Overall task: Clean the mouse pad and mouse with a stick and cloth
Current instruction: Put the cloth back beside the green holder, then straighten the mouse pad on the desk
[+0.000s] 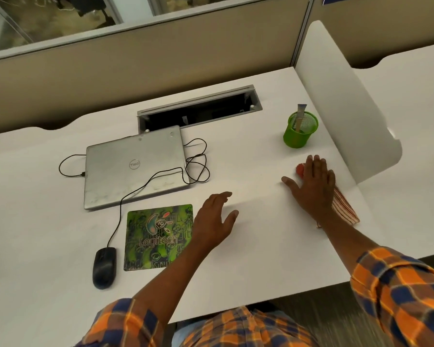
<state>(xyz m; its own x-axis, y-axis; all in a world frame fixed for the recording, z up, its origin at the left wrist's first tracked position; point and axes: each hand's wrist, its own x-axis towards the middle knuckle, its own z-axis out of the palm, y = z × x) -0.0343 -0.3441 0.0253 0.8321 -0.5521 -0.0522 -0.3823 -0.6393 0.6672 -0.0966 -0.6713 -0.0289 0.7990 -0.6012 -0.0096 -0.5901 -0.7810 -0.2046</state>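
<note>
The right grip, fingers apart, is pressing the cloth at 3 o'clock; the left grip, loose and empty, is hovering over the mouse pad. Moving the mouse, at 8 o'clock, is probably risking snagging its cable.

Right, quick count on the one white counter: one closed silver laptop, one black corded mouse, one green patterned square mouse pad. One green mesh cup, one pale stick standing in it. One red-and-white striped cloth. One grey metal cable hatch. And two hands in play: left hand, right hand.
</note>
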